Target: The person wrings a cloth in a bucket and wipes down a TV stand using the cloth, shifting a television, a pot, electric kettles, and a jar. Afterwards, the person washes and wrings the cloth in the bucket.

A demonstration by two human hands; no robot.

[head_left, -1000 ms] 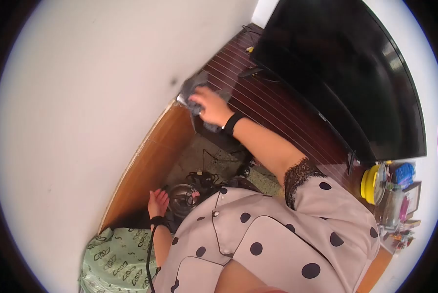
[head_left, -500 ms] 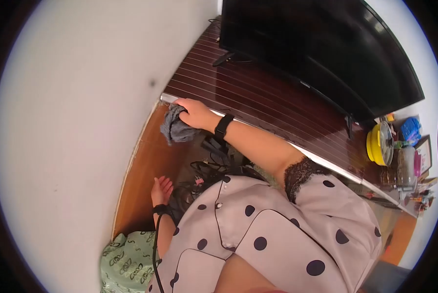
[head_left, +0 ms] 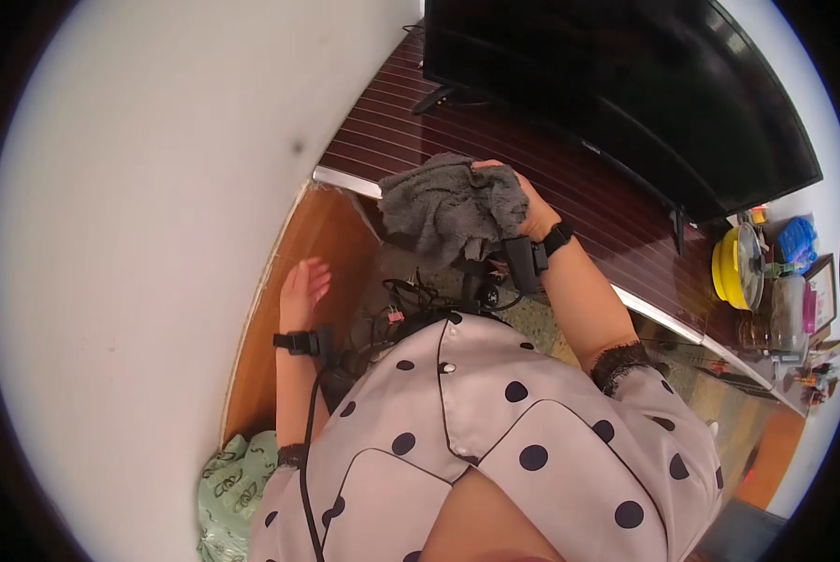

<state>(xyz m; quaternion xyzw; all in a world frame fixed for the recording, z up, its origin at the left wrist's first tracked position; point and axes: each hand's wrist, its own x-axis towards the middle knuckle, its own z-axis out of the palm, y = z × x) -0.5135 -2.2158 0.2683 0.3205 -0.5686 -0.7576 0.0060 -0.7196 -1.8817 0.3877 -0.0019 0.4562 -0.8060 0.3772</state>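
Observation:
A crumpled grey cleaning cloth (head_left: 450,208) hangs from my right hand (head_left: 536,212), whose fingers are closed around its right side. The cloth is held at the front edge of the dark red TV cabinet (head_left: 368,126), partly over its top; whether it touches the surface I cannot tell. My left hand (head_left: 304,292) is raised beside the cabinet's orange-brown wooden side panel (head_left: 331,229). Its fingers are loosely bent and slightly apart, with nothing in them. Both wrists wear black straps.
A large black television (head_left: 607,84) stands on the cabinet. A yellow pot with a glass lid (head_left: 738,267), a clear jar (head_left: 790,314) and a blue bag (head_left: 796,245) are at the right end. Tangled cables (head_left: 410,300) lie below; a green patterned fabric (head_left: 237,496) is at lower left.
My right hand has moved right along the cabinet's front edge, and the bunched cloth now hangs more spread out. My left hand has risen and shifted slightly left.

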